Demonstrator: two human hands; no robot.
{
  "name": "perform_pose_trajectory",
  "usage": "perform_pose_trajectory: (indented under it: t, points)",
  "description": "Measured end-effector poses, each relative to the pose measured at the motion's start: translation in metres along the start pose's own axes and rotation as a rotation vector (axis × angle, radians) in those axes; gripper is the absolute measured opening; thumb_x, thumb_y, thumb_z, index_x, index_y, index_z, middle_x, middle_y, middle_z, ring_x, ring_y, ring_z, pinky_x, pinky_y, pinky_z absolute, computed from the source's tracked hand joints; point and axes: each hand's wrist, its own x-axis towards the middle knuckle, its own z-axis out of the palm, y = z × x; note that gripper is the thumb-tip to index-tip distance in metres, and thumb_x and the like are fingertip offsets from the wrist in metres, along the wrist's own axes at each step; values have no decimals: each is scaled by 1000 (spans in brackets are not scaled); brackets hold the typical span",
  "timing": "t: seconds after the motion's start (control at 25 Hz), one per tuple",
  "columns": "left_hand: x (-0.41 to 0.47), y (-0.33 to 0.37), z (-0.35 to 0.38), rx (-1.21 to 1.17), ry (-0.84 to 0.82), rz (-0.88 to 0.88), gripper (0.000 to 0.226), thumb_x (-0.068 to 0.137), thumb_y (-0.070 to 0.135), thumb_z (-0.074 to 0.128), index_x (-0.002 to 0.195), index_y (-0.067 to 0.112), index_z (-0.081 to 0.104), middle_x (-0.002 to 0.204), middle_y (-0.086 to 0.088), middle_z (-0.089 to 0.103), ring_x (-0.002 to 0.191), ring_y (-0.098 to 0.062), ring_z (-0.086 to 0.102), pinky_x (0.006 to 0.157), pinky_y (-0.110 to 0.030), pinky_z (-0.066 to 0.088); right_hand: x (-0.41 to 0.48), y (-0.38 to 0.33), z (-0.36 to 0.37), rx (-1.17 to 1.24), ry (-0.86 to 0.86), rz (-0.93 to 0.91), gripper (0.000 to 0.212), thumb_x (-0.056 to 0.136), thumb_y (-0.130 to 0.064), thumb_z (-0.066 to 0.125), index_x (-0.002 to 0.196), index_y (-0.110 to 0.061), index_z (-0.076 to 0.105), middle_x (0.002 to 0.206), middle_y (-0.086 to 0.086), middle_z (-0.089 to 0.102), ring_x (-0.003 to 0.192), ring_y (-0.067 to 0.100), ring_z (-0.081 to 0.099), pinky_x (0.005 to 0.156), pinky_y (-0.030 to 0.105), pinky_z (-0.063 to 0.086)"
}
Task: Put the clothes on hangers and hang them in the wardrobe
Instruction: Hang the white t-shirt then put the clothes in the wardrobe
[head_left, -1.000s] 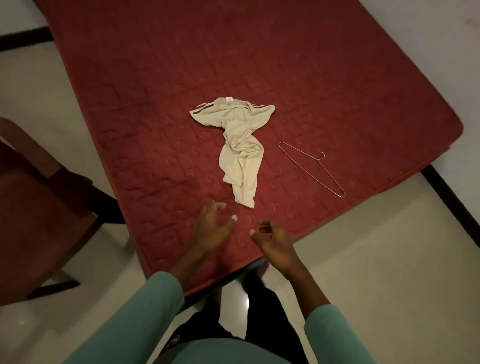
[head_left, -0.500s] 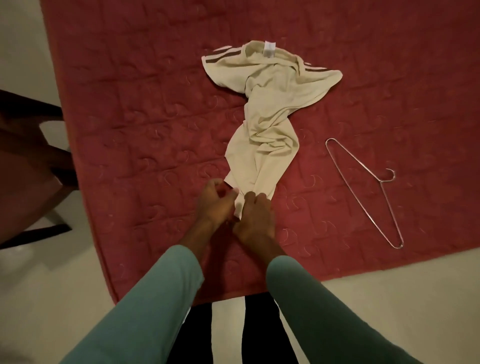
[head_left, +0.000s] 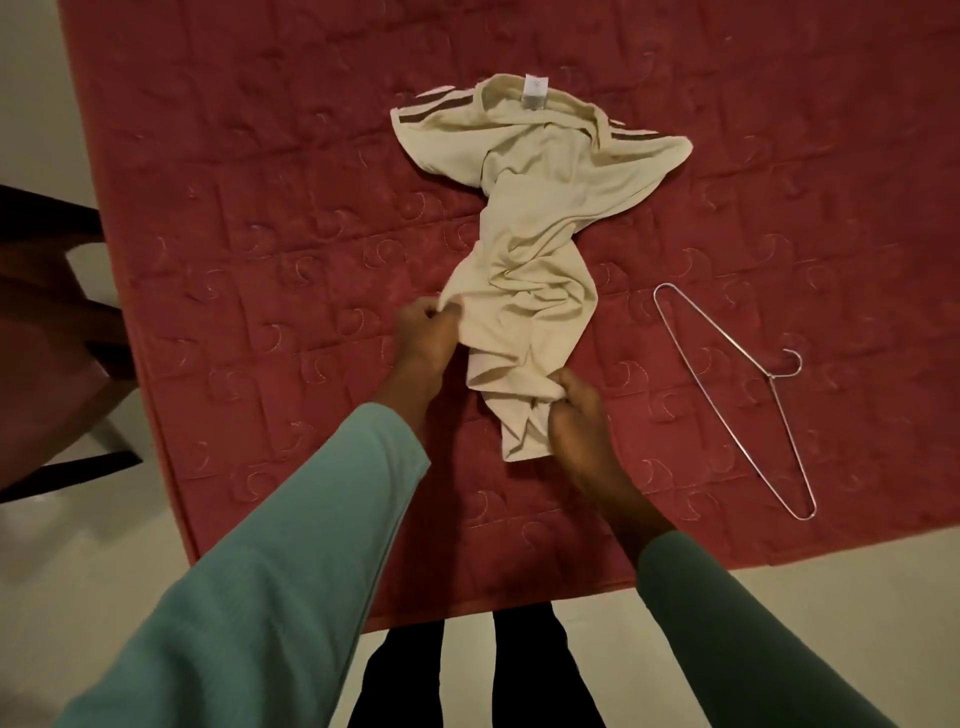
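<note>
A crumpled cream shirt (head_left: 530, 228) with dark shoulder stripes and a white neck label lies on the red quilted bed (head_left: 260, 208), collar away from me. My left hand (head_left: 423, 340) pinches the shirt's lower left edge. At the bunched hem nearest me, my right hand (head_left: 574, 415) grips the cloth. A thin wire hanger (head_left: 737, 384) lies flat on the bed to the right of the shirt, untouched, its hook pointing right.
A dark wooden chair (head_left: 47, 322) stands at the left beside the bed. Pale tiled floor (head_left: 104, 597) surrounds the bed's near edge, where my legs stand.
Both hands reached from the bed's edge to the shirt's hem and took hold. They have since spread apart, the left one moving up along the left edge. The view moved closer.
</note>
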Motion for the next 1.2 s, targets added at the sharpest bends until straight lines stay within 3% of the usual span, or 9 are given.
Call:
perform_pose_trajectory:
  t: [0.12,0.24,0.36,0.48,0.64,0.76,0.92,1.08,1.2]
  points:
    - [-17,33,-42,-528,131,-100,6,87,14,66,92,11,67,88,-9,68,75,-24,66,56,-30,53,-13,-30,-18,3,91,-31,11,81,-23,60,92,-21,61,81,-8,66,72,8,61,65,28,48]
    - [-46,75,-107,-894,302,-64,4,85,5,61,86,7,65,80,-8,66,65,-22,66,51,-27,52,-37,-59,-38,-117,309,-97,21,83,-12,70,100,-16,59,80,-9,62,71,10,59,60,19,42]
    - [-91,109,-180,-1027,409,39,4,77,9,65,80,10,63,82,-4,62,65,-19,62,55,-26,49,-76,-104,-53,42,574,-181,32,72,-7,54,102,-15,58,89,-1,65,79,15,60,69,22,46]
    - [-143,140,-243,-1113,438,134,14,74,4,67,88,6,64,82,-2,63,66,-16,64,58,-27,51,-123,-159,-58,150,774,-292,23,81,-5,62,97,-21,62,82,-7,63,72,9,57,70,33,47]
    - [-209,192,-313,-1282,370,335,23,79,0,61,101,6,58,77,-1,58,64,-14,61,56,-26,51,-161,-222,-58,453,862,-82,21,86,-9,56,99,-19,68,92,1,71,78,19,67,71,38,57]
    - [-249,209,-351,-1029,336,605,34,85,0,56,105,22,73,87,6,68,75,-8,67,67,-30,57,-185,-259,-56,810,702,42,38,84,6,49,110,-10,71,103,10,73,77,24,71,67,36,59]
    - [-258,184,-383,-248,393,881,49,81,13,71,128,24,68,127,-1,58,108,-11,60,97,-22,51,-229,-309,-45,803,630,-92,49,81,13,41,122,2,65,106,14,70,76,22,68,49,25,53]
    - [-248,142,-409,253,614,889,27,85,19,79,111,12,73,115,-17,58,102,-33,61,86,-39,50,-267,-353,-46,855,642,-205,44,85,6,49,126,-1,64,113,11,71,95,25,71,76,35,60]
    - [-235,120,-438,437,524,913,23,93,29,73,105,9,75,100,-18,62,90,-39,62,75,-43,49,-293,-368,-54,913,614,-242,21,88,4,54,102,-5,67,92,5,69,78,18,68,70,34,59]
